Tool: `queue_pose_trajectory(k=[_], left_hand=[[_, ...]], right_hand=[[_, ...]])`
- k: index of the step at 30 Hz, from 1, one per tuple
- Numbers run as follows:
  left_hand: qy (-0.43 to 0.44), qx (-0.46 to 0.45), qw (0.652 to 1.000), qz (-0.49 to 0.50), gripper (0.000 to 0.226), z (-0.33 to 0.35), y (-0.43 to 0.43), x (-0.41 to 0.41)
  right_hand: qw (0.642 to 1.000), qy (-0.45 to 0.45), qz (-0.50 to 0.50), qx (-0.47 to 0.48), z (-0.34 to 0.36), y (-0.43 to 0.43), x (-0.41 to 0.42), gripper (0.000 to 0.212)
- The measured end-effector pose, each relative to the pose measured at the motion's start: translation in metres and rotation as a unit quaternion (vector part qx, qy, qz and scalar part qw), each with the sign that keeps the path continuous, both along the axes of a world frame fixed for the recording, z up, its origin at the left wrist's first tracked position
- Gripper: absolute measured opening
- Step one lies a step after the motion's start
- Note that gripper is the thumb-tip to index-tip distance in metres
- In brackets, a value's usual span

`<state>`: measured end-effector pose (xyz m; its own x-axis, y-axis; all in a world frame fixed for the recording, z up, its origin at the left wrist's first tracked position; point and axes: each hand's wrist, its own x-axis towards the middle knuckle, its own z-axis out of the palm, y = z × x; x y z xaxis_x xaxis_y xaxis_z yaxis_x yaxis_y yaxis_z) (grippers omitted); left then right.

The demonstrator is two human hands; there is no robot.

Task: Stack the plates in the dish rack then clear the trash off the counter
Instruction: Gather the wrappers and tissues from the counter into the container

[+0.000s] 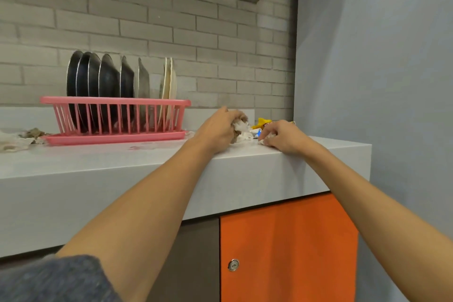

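Plates point(107, 86) stand upright in the pink dish rack point(115, 117) on the grey table point(98, 167). Left hand point(218, 130) closed around crumpled white tissue point(241, 130), right of the rack. Right hand point(284, 136) pinching a small white scrap point(262, 141) at the table's right end. Yellow wrapper point(264, 122) just behind. More soiled paper point(17, 140) left of the rack.

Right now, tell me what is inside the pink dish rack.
The pink dish rack holds plates standing on edge: several dark ones at the left, pale ones at the right. Its slats and the plates hide the rack floor.
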<state>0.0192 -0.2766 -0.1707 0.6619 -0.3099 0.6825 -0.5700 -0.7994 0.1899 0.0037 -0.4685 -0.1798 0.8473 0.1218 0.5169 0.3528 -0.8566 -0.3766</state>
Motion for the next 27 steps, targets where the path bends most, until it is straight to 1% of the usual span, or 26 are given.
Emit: queue_pose_trajectory(k=[2,5,7,11,14,15,16,18,20,22,24,25,27], left_hand=[[0.01,-0.001,1.0,-0.005,0.039,0.001,-0.001,-0.004],[-0.006,-0.034,0.999,-0.012,0.027,0.004,-0.002,-0.018],[0.002,-0.06,0.998,-0.022,0.021,0.004,-0.003,-0.026],[0.059,-0.101,0.991,-0.065,0.027,0.003,-0.005,-0.038],[0.074,-0.113,0.986,-0.1,0.036,-0.001,-0.004,-0.048],[0.059,-0.105,0.987,-0.103,0.034,-0.003,-0.003,-0.052],[0.02,-0.094,0.991,-0.098,0.031,-0.005,-0.003,-0.055],[-0.094,-0.092,0.986,-0.102,0.022,-0.002,-0.002,-0.062],[-0.177,-0.133,0.967,-0.128,0.014,0.002,0.002,-0.07],[-0.231,-0.197,0.94,-0.155,0.014,0.0,0.007,-0.088],[-0.249,-0.247,0.917,-0.188,0.019,-0.018,0.01,-0.113],[-0.246,-0.255,0.913,-0.204,0.019,-0.034,0.01,-0.126],[-0.215,-0.236,0.921,-0.225,0.018,-0.076,0.011,-0.149]], right_hand=[[1.0,0.003,0.022,-0.013,0.0,0.0,-0.003,0.013],[0.999,0.007,0.036,-0.019,0.001,0.003,-0.008,0.022],[0.999,-0.011,0.037,-0.007,-0.002,0.006,-0.013,0.029],[0.991,-0.126,0.005,0.041,-0.018,0.015,-0.02,0.048],[0.979,-0.198,0.005,0.054,-0.029,0.026,-0.031,0.055],[0.976,-0.211,0.014,0.06,-0.032,0.029,-0.033,0.055],[0.972,-0.221,0.027,0.074,-0.034,0.032,-0.035,0.055],[0.959,-0.245,0.065,0.129,-0.034,0.034,-0.04,0.054],[0.937,-0.268,0.111,0.192,-0.038,0.038,-0.052,0.054],[0.92,-0.276,0.158,0.23,-0.052,0.047,-0.073,0.055],[0.91,-0.247,0.207,0.262,-0.075,0.056,-0.095,0.056],[0.908,-0.216,0.227,0.277,-0.09,0.06,-0.104,0.056],[0.907,-0.141,0.251,0.308,-0.123,0.069,-0.112,0.052]])
